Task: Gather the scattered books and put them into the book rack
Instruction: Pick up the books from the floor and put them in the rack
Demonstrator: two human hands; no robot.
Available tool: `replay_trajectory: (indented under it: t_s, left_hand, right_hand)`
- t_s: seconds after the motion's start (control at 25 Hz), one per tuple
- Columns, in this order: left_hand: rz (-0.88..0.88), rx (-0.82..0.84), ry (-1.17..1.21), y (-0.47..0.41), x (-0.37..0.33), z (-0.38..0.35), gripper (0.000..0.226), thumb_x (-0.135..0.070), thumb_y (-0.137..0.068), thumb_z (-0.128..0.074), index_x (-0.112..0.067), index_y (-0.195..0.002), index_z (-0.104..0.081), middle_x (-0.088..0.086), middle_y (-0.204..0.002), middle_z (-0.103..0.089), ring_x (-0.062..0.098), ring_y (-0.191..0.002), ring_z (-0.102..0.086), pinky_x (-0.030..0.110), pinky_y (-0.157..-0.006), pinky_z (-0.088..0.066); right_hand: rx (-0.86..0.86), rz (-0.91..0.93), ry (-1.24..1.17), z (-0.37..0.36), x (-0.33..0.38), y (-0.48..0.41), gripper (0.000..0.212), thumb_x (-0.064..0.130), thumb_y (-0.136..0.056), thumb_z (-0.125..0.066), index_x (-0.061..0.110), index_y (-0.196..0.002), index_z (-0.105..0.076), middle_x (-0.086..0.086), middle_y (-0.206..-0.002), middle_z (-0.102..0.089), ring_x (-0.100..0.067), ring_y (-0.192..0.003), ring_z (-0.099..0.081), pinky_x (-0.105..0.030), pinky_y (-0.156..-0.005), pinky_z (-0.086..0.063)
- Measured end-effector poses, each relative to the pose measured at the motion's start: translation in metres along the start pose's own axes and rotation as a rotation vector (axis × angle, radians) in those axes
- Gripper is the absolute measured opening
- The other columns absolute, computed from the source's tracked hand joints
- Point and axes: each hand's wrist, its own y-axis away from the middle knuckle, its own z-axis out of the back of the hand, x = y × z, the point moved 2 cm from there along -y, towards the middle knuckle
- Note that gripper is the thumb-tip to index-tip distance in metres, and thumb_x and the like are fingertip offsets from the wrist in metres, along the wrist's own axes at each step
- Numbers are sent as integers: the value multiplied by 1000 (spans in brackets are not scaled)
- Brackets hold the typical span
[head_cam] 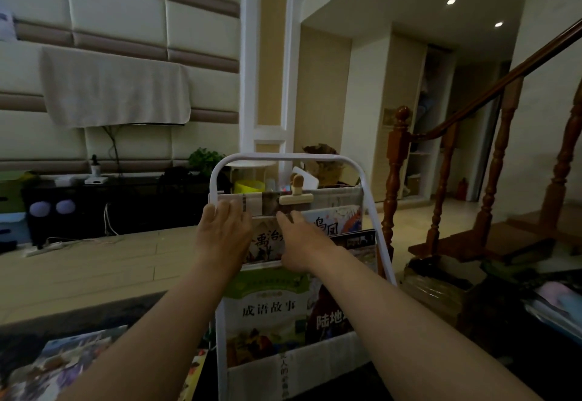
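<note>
Reaching fwd, head view: both hands at book rack (217,174) top pocket. L hand (222,233) fingers straight, flat on book (252,207) standing in that pocket. R hand (299,246) fingertips touch pocket front; grip can't tell. Loose books (63,366) lie bottom-left.

White rack frame (217,167), green-topped book (267,303)

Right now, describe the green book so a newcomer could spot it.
Find the white rack mid-frame. In a lower pocket two books stand side by side. The green book is the left one, green-topped and pale; the dark book beside it is black and red.
</note>
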Motion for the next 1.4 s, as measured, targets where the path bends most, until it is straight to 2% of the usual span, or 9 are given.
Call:
replay_trajectory:
  t_s: [0.24, 0.52, 0.84, 1.04, 1.24, 1.4]
  left_hand:
    - [-2, 8, 0, -1, -1, 0, 36, -29, -85, -64, -16, -117, -56, 7, -117, -52, 27, -109, -47, 38, -90, -34]
    - [5, 58, 27, -1, 0, 6, 40, -34, -84, -65, -22, -119, -52, 5, -122, -50, 26, -114, -45, 40, -93, -32]
    - [8, 15, 139, -20, -10, 46, 46, -53, -87, -46, -19, -118, -52, 6, -116, -54, 27, -108, -50, 40, -91, -37]
    - [-88, -76, 209, -36, -55, 88, 59, -56, -88, -46, -16, -131, -46, 9, -121, -55, 28, -109, -51, 42, -90, -37]
    - [-204, -137, 320, -51, -121, 126, 50, -55, -86, -50, -19, -121, -54, 9, -119, -59, 27, -107, -56, 42, -91, -41]
    - [-294, -157, 343, -61, -190, 156, 43, -51, -87, -46, -20, -116, -52, 8, -116, -58, 28, -104, -55, 42, -88, -40]
  right_hand:
    - [-9, -11, 52, -5, -6, -1, 95, 19, -90, -66, 28, -159, -2, -13, -161, 0, -42, -141, -26, -51, -109, -39]
    - [33, 1, 63, -3, -7, 1, 100, 21, -92, -63, 29, -157, 12, -13, -165, 8, -42, -146, -18, -52, -114, -33]
    - [-12, 21, 10, 31, -34, 24, 87, 17, -94, -57, 29, -159, -1, -9, -166, 3, -42, -147, -18, -53, -115, -31]
    - [-66, -64, 17, 56, -75, 55, 84, 16, -93, -57, 30, -158, -5, -10, -163, -10, -41, -145, -24, -52, -112, -35]
    - [-105, -145, 16, 78, -140, 100, 77, 21, -96, -53, 32, -157, -7, -13, -154, -22, -42, -135, -37, -51, -104, -43]
    - [-133, -287, -4, 87, -205, 136, 83, 12, -93, -51, 33, -158, -3, -8, -162, -13, -39, -142, -30, -51, -108, -40]
